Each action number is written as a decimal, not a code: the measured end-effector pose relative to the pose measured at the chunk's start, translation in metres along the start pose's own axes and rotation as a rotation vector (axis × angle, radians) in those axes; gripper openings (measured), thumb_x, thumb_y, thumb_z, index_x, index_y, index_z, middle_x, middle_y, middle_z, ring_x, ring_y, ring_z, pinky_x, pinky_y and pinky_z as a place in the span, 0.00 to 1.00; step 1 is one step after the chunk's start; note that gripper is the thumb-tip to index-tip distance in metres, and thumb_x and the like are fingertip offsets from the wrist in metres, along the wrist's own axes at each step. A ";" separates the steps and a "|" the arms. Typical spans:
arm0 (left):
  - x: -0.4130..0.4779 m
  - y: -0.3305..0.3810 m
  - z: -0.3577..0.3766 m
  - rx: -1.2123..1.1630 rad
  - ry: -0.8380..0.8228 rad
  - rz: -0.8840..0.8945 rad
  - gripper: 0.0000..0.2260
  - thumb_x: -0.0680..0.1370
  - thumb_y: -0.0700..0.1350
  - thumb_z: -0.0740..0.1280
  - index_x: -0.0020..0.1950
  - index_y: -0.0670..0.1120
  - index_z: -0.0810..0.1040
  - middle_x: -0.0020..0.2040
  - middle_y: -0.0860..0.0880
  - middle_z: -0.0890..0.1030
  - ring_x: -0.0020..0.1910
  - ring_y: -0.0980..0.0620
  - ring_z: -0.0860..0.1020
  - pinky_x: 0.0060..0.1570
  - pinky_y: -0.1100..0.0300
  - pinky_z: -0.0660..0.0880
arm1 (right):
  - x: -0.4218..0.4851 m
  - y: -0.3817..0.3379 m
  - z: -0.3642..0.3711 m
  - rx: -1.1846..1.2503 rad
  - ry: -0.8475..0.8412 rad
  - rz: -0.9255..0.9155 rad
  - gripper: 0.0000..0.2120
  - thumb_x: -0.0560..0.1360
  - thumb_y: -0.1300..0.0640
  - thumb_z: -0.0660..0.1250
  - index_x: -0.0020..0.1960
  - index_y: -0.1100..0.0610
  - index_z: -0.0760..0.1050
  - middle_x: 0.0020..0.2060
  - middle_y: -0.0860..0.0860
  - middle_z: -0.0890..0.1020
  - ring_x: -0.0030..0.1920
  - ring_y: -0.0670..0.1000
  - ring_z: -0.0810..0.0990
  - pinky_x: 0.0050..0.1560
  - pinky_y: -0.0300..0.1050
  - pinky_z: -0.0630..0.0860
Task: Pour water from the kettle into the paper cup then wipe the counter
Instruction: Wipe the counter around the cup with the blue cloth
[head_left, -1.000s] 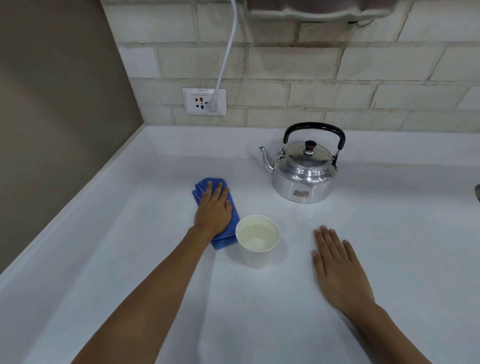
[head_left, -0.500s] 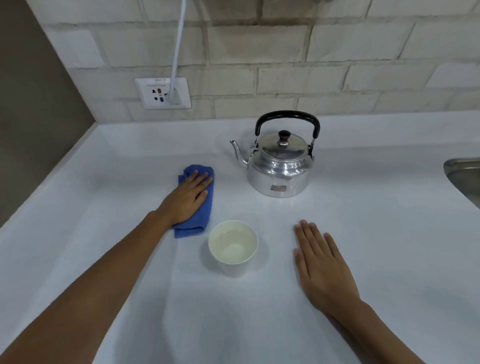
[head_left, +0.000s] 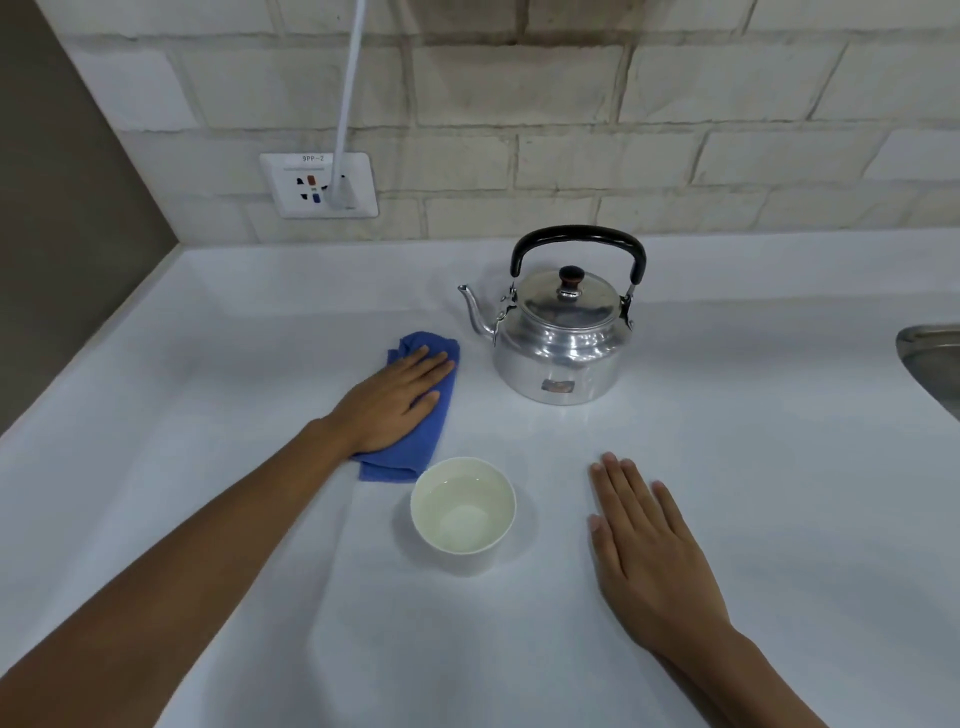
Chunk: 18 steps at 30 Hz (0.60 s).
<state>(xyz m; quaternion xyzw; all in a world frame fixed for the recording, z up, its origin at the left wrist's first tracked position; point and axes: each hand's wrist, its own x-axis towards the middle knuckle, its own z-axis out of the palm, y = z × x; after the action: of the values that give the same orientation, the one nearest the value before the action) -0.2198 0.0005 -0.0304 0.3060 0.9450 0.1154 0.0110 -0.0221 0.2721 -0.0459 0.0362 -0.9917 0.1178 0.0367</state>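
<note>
A shiny metal kettle (head_left: 561, 353) with a black handle stands upright at the back of the white counter (head_left: 753, 467), spout pointing left. In front of it is a white paper cup (head_left: 462, 558) with water inside. Left of the kettle and behind the cup lies a folded blue cloth (head_left: 410, 460). My left hand (head_left: 395, 400) lies flat on top of it, fingers pointing toward the kettle. My right hand (head_left: 649, 551) rests palm down on the bare counter to the right of the cup, fingers spread, holding nothing.
A brick-tiled wall runs along the back, with a wall socket (head_left: 306, 184) and a white cable (head_left: 350, 93) plugged into it. A brown side wall (head_left: 62, 234) bounds the counter on the left. The rim of a metal sink (head_left: 930, 358) shows at the right edge.
My left hand has turned and slid the blue cloth away from the cup, toward the kettle. The view has shifted right, bringing the sink into sight. My right hand stays flat.
</note>
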 end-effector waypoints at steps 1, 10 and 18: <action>0.004 -0.007 -0.004 0.038 -0.009 -0.021 0.22 0.81 0.48 0.51 0.75 0.46 0.52 0.77 0.49 0.52 0.76 0.53 0.48 0.73 0.61 0.43 | 0.000 0.000 0.000 0.007 0.004 0.000 0.28 0.75 0.46 0.34 0.74 0.52 0.41 0.75 0.45 0.45 0.74 0.45 0.39 0.72 0.42 0.35; 0.021 -0.045 -0.013 0.083 -0.073 -0.195 0.23 0.81 0.53 0.47 0.75 0.52 0.47 0.77 0.52 0.47 0.76 0.54 0.44 0.74 0.54 0.46 | -0.001 -0.002 -0.001 0.011 0.010 0.000 0.28 0.75 0.46 0.33 0.74 0.52 0.39 0.74 0.45 0.43 0.74 0.45 0.37 0.72 0.42 0.33; 0.022 -0.043 -0.014 0.122 -0.085 -0.223 0.23 0.81 0.53 0.46 0.75 0.51 0.45 0.78 0.51 0.47 0.76 0.53 0.44 0.73 0.53 0.47 | -0.002 -0.002 -0.001 -0.002 -0.004 0.001 0.28 0.74 0.46 0.31 0.73 0.52 0.37 0.75 0.46 0.42 0.73 0.45 0.36 0.72 0.45 0.34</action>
<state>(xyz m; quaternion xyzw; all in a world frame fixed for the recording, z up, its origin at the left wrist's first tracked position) -0.2638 -0.0230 -0.0251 0.2039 0.9770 0.0427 0.0449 -0.0203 0.2707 -0.0444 0.0360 -0.9919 0.1167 0.0348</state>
